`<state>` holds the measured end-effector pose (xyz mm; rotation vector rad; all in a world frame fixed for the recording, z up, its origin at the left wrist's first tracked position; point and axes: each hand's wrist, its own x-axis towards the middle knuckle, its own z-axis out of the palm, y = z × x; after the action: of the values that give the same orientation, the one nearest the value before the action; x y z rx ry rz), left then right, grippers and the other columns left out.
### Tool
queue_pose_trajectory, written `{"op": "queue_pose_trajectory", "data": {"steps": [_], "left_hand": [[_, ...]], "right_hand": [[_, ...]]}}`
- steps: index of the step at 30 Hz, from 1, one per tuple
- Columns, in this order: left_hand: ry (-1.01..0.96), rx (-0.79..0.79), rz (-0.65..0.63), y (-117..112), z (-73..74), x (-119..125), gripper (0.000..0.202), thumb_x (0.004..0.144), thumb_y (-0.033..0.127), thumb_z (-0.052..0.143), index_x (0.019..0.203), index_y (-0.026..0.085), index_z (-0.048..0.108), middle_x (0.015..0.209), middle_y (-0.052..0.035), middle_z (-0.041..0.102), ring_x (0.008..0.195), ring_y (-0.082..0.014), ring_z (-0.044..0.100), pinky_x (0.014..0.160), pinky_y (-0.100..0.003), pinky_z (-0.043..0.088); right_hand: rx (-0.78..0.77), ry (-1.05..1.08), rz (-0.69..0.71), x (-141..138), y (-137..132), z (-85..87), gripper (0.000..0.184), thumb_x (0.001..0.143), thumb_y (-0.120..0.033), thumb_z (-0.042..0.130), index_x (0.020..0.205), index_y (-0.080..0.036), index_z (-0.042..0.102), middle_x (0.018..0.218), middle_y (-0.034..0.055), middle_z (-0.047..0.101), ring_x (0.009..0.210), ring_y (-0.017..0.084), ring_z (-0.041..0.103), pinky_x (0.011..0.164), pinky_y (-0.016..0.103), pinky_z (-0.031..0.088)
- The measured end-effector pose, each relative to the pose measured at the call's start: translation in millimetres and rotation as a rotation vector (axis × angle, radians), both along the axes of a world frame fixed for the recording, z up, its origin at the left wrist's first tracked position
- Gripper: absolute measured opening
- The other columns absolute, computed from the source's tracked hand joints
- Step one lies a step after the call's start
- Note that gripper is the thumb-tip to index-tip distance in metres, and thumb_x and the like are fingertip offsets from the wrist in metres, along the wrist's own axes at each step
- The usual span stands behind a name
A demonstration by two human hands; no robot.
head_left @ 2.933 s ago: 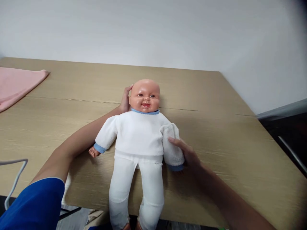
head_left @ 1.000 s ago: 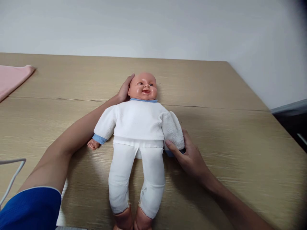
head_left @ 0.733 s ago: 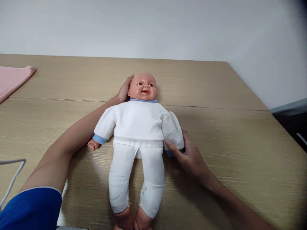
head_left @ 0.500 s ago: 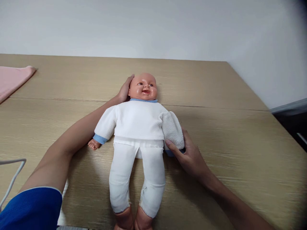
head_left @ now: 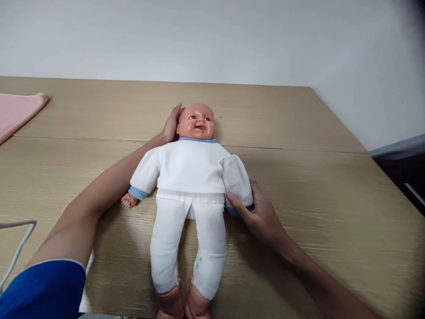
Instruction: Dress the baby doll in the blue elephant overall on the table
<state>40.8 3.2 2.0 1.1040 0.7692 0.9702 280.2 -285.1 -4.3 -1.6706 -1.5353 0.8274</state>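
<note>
A baby doll point(head_left: 191, 166) lies on its back on the wooden table, feet towards me. It wears a fluffy white top with blue collar and cuffs, and white trouser-like legs. My left hand point(head_left: 171, 125) cups the side of the doll's bald head point(head_left: 197, 122), its fingertips partly hidden behind it. Around the lower part of the sleeve on the right point(head_left: 239, 179) my right hand point(head_left: 257, 210) is closed, thumb on top and fingers underneath. That sleeve's blue cuff point(head_left: 235, 212) is partly covered, and no doll hand shows there. The other doll hand point(head_left: 129, 200) sticks out of its cuff.
A pink cloth point(head_left: 21, 113) lies at the table's far left. A white cable point(head_left: 21, 246) loops in at the lower left. The wooden table point(head_left: 315, 190) ends at a pale wall point(head_left: 166, 40), and something dark point(head_left: 408, 170) stands beyond its right edge.
The doll, both hands and the table's right edge sit slightly further left in view. Both hands keep their places on the doll.
</note>
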Motion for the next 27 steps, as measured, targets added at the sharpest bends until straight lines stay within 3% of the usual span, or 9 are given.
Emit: {"op": "queue_pose_trajectory", "data": {"steps": [5, 9, 12, 15, 18, 22, 24, 27], "left_hand": [[0.023, 0.011, 0.005, 0.8, 3.9, -20.1, 0.066, 0.115, 0.083, 0.051, 0.120, 0.023, 0.076, 0.131, -0.0139, 0.088, 0.153, -0.0404, 0.070, 0.134, -0.055, 0.052], [0.304, 0.138, 0.214, -9.8, 18.5, -56.2, 0.045, 0.115, 0.061, 0.062, 0.119, 0.020, 0.079, 0.150, -0.0165, 0.081, 0.140, -0.0349, 0.075, 0.125, -0.050, 0.057], [0.492, 0.322, 0.370, -33.9, 40.0, -70.8, 0.030, 0.115, 0.048, 0.064, 0.115, 0.021, 0.078, 0.147, -0.0147, 0.082, 0.130, -0.0286, 0.075, 0.124, -0.045, 0.056], [0.515, 0.518, 0.379, -79.4, 66.5, -62.0, 0.028, 0.118, 0.048, 0.066, 0.110, 0.022, 0.075, 0.135, -0.0121, 0.084, 0.131, -0.0275, 0.073, 0.124, -0.041, 0.055], [0.482, 0.626, 0.232, -146.6, 94.6, -38.6, 0.033, 0.119, 0.052, 0.067, 0.113, 0.021, 0.074, 0.128, -0.0103, 0.083, 0.132, -0.0282, 0.074, 0.122, -0.042, 0.055], [0.413, 0.786, -0.161, -248.3, 123.5, -13.4, 0.036, 0.121, 0.055, 0.064, 0.115, 0.022, 0.076, 0.118, -0.0083, 0.083, 0.116, -0.0261, 0.078, 0.112, -0.041, 0.059], [0.370, 0.847, -0.375, -295.1, 127.2, -9.0, 0.029, 0.123, 0.047, 0.062, 0.118, 0.023, 0.077, 0.118, -0.0086, 0.084, 0.110, -0.0246, 0.079, 0.106, -0.040, 0.061], [0.290, 0.858, -0.747, -356.0, 114.3, -12.3, 0.019, 0.121, 0.040, 0.067, 0.121, 0.026, 0.080, 0.118, -0.0092, 0.087, 0.109, -0.0267, 0.082, 0.101, -0.042, 0.063]], "right_hand": [[0.090, -0.049, 0.020, 7.9, 3.3, -5.5, 0.075, 0.104, -0.071, 0.074, 0.160, -0.022, 0.064, 0.148, 0.0185, 0.081, 0.135, 0.042, 0.078, 0.121, 0.061, 0.061], [0.189, 0.023, 0.055, 17.9, 11.8, -13.8, 0.071, 0.108, -0.073, 0.064, 0.163, -0.027, 0.065, 0.160, 0.0163, 0.075, 0.147, 0.042, 0.071, 0.132, 0.065, 0.052], [0.222, 0.148, 0.017, 18.2, 18.3, -21.3, 0.078, 0.108, -0.072, 0.063, 0.171, -0.027, 0.056, 0.177, 0.0177, 0.064, 0.159, 0.041, 0.064, 0.136, 0.065, 0.048], [0.237, 0.230, -0.041, 15.9, 23.2, -25.0, 0.088, 0.105, -0.071, 0.067, 0.175, -0.022, 0.048, 0.180, 0.0232, 0.059, 0.161, 0.041, 0.063, 0.134, 0.065, 0.051], [0.331, 0.209, -0.041, 16.2, 24.8, -17.2, 0.086, 0.103, -0.068, 0.063, 0.174, -0.021, 0.046, 0.177, 0.0236, 0.060, 0.163, 0.041, 0.061, 0.136, 0.066, 0.049], [0.549, 0.083, -0.088, 12.2, 9.5, 10.5, 0.068, 0.106, -0.060, 0.055, 0.165, -0.025, 0.054, 0.170, 0.0200, 0.062, 0.160, 0.040, 0.063, 0.135, 0.067, 0.050], [0.622, 0.073, -0.158, 4.6, -14.2, 22.2, 0.059, 0.109, -0.057, 0.052, 0.158, -0.025, 0.058, 0.159, 0.0198, 0.067, 0.148, 0.038, 0.070, 0.128, 0.065, 0.057], [0.635, 0.061, -0.222, -8.0, -73.9, 20.5, 0.044, 0.112, -0.056, 0.050, 0.144, -0.029, 0.064, 0.140, 0.0165, 0.074, 0.127, 0.036, 0.079, 0.114, 0.063, 0.066]]}}
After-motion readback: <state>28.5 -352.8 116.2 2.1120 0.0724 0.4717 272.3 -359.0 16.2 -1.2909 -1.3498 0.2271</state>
